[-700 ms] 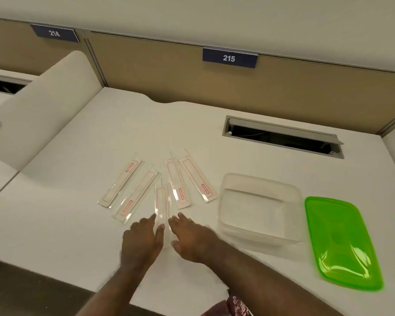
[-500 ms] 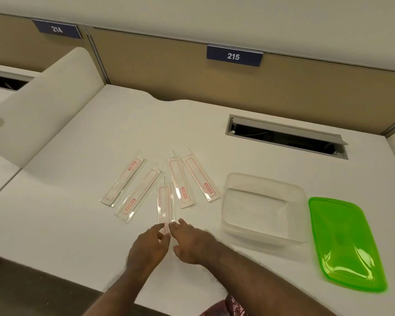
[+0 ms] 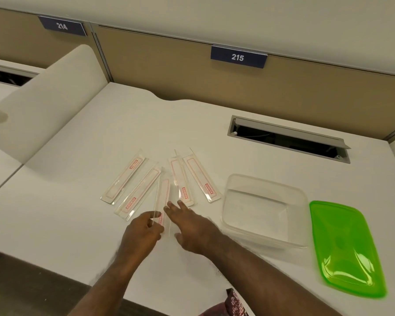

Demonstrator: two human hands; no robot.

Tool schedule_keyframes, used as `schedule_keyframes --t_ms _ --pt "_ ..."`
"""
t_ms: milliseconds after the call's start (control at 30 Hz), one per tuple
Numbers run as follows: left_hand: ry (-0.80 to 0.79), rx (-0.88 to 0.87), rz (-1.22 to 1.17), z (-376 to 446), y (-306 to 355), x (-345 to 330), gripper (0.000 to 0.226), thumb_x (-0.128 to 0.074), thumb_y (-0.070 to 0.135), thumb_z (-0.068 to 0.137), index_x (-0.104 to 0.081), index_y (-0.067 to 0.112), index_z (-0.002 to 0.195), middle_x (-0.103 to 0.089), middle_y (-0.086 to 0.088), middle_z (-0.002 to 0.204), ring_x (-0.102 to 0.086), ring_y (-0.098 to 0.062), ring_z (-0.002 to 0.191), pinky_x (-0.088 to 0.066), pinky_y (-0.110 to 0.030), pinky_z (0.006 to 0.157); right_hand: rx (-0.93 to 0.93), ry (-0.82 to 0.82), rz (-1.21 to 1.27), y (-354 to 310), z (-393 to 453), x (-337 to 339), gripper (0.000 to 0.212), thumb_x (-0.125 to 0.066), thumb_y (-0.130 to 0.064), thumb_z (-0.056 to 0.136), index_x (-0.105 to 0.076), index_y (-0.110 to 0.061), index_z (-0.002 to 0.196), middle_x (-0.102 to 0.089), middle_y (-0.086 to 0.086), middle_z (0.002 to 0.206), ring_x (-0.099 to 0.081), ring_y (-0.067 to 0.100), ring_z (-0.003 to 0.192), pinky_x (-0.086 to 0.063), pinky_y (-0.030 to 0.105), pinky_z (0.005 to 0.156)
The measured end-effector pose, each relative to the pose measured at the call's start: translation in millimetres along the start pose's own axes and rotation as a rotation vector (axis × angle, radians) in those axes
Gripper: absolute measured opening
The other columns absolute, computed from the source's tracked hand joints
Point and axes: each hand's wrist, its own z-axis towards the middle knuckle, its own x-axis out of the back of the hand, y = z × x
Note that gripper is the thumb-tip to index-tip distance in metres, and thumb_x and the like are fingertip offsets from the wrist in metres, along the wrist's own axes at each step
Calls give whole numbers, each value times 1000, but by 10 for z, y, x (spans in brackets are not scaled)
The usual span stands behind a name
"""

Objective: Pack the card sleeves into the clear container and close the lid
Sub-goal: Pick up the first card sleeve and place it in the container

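Several clear card sleeves with red print lie fanned on the white desk, from the leftmost sleeve [image 3: 123, 180] to the rightmost sleeve [image 3: 201, 177]. My left hand [image 3: 141, 233] curls its fingers around the near end of the middle sleeve [image 3: 163, 195], whose left edge looks slightly raised. My right hand [image 3: 192, 226] lies flat just right of it, fingers apart, fingertips touching the same sleeve. The clear container [image 3: 229, 215] sits open and empty to the right. Its green lid [image 3: 344, 247] lies flat beside it, further right.
An open cable slot [image 3: 287, 140] is set in the desk behind the container. A tan divider with the sign 215 [image 3: 237, 57] closes the back. A white curved side panel [image 3: 43, 106] stands at the left. The desk's front edge runs under my forearms.
My left hand went from lying flat beside the middle sleeve to curling its fingers on the sleeve's near end. Both hands drew back slightly toward me.
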Motion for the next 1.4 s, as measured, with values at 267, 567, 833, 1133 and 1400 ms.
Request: schedule_keyframes --t_ms 267,567,833,1133,1400 --pt "-333 -20 -186 -86 586 553 25 -67 8 80 -74 18 102 -78 -1 95 -67 -16 69 -54 -29 72 102 201 -54 330 -21 671 81 -49 8 88 -12 -23 152 -8 -3 163 1 19 150 -9 34 118" --pt "-599 -93 -189 51 863 566 32 -47 -1 96 -70 11 115 -74 -5 83 -52 -24 74 -51 -30 73 -34 237 -53 963 -360 1210 81 -69 -15 84 -23 -29 150 -14 -13 161 -1 10 149 -23 38 116" --pt "-781 -94 -357 223 1126 461 40 -37 -4 93 -70 1 116 -65 -12 81 -57 -21 72 -53 -31 72 -116 323 301 1190 -987 1554 69 -86 -28 65 -55 -35 126 -56 -19 123 -54 2 115 -42 19 98" --pt "-716 -176 -467 219 1459 62 35 -53 35 91 -74 16 112 -70 -9 120 -65 -22 106 -54 -32 81 -184 425 550 1297 -1667 1867 54 -79 -49 58 -66 -37 109 -69 -14 113 -66 2 102 -50 18 90" --pt "-645 -478 -275 93 1713 -164 36 -62 38 85 -68 22 117 -71 2 116 -65 -16 107 -52 -38 90 -194 504 779 1386 -2011 1934 25 -67 -12 82 -65 -23 105 -75 -20 92 -70 -1 88 -50 7 71"
